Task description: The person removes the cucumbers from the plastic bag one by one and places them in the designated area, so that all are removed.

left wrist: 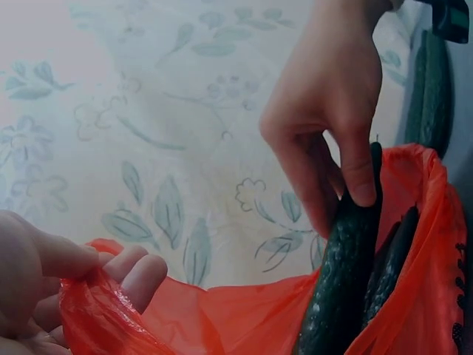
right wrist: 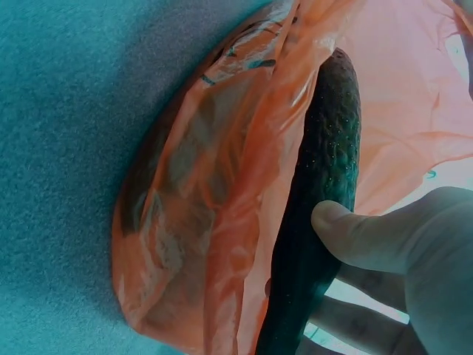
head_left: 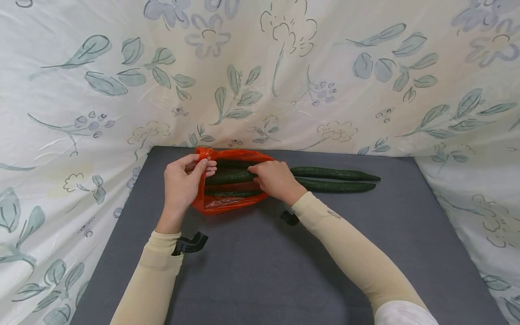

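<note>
A red plastic bag [head_left: 221, 208] lies near the back of the table with its mouth spread. My left hand [head_left: 180, 184] pinches the bag's left rim between thumb and fingers. A dark green cucumber [left wrist: 341, 270] reaches into the bag, its upper end gripped by my right hand [head_left: 278, 179]. In the right wrist view the thumb presses on this cucumber's [right wrist: 331, 140] side, fingers behind it. More cucumbers [head_left: 233, 194] show inside the bag, partly covered by the red film. To the right of the right hand, two cucumbers [head_left: 337, 173] lie side by side on the table.
Dark grey cloth [head_left: 243, 266] covers the table. A floral curtain [head_left: 292, 108] hangs close behind the table's back edge and along both sides. Black wrist camera mounts [head_left: 190, 243] stick out from both wrists.
</note>
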`<state>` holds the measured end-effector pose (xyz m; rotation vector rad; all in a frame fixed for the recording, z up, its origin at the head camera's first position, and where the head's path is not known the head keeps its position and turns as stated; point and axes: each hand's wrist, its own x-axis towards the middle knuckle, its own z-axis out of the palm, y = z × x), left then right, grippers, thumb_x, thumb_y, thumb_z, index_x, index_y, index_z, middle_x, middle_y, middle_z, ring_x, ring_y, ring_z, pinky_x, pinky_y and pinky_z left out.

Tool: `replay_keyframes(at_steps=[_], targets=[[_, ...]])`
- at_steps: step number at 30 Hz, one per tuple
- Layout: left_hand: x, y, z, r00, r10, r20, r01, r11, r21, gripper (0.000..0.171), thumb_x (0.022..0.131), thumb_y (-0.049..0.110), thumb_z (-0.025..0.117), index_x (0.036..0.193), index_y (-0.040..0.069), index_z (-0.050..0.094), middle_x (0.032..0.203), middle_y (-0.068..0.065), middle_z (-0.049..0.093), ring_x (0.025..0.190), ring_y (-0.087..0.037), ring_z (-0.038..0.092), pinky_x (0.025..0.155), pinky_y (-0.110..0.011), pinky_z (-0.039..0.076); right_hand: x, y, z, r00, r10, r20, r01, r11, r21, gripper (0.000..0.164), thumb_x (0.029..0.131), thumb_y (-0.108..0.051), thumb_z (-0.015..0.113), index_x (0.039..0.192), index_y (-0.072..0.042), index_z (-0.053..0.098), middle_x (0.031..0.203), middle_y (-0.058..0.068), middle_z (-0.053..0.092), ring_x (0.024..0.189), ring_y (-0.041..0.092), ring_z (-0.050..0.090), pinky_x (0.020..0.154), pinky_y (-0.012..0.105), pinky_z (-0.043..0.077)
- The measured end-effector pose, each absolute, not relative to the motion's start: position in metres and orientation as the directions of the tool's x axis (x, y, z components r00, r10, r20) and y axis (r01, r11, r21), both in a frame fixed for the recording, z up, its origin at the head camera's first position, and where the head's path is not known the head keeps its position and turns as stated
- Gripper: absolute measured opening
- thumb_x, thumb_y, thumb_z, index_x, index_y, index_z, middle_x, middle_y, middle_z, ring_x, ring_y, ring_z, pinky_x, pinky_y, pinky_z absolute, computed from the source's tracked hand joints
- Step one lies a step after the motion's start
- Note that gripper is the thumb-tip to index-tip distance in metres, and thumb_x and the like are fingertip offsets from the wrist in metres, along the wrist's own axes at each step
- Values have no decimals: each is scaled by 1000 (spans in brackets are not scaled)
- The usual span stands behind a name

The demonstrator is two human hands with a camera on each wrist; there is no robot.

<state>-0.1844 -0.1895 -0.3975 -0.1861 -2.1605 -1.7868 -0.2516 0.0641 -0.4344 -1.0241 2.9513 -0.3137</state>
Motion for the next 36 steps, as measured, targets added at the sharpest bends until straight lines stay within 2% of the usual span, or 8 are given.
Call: replay_keyframes(at_steps=[4,9,14,19,24,36], targets=[[-185,-190,-397,-935,-107,339,312,208,927,23,106,5,71,122,-11,76,104,-24,79,82,-13,80,79,-28,66,-252,70,-433,-783,-618,73,-619,762,-192,43,104,-15,76,147,-17,71,118,3,80,56,18,55,42,30,30],[-185,-190,-397,-933,-108,342,314,217,924,23,106,5,71,122,-11,75,105,-24,79,82,-13,80,79,-27,65,-250,79,-428,-781,-619,88,-623,760,-184,43,103,-14,76,146,-16,72,126,4,78,65,20,63,42,32,39],[-186,-189,-399,-933,-109,344,315,216,924,23,106,4,71,122,-12,75,105,-25,79,81,-13,80,79,-27,65,-248,86,-428,-777,-620,107,-628,752,-201,43,102,-13,78,145,-14,72,127,5,78,73,23,67,46,33,47],[-186,-185,-399,-940,-101,325,300,207,931,25,106,5,71,124,-12,74,106,-25,78,84,-15,81,81,-28,65,-246,92,-429,-778,-618,111,-625,747,-225,44,102,-11,79,145,-13,72,128,6,77,74,23,68,47,32,46],[-186,-185,-399,-939,-106,327,301,206,931,25,107,5,70,124,-12,74,106,-25,78,84,-16,81,81,-29,65,-243,102,-427,-776,-618,130,-630,744,-222,42,102,-11,79,144,-13,73,130,6,77,84,25,73,50,32,50],[-186,-188,-399,-935,-101,340,318,184,930,24,106,4,71,122,-13,75,104,-25,78,82,-13,80,80,-28,66,-242,132,-427,-773,-608,181,-634,731,-254,40,101,-7,77,141,-11,74,131,7,76,92,26,74,59,39,57]])
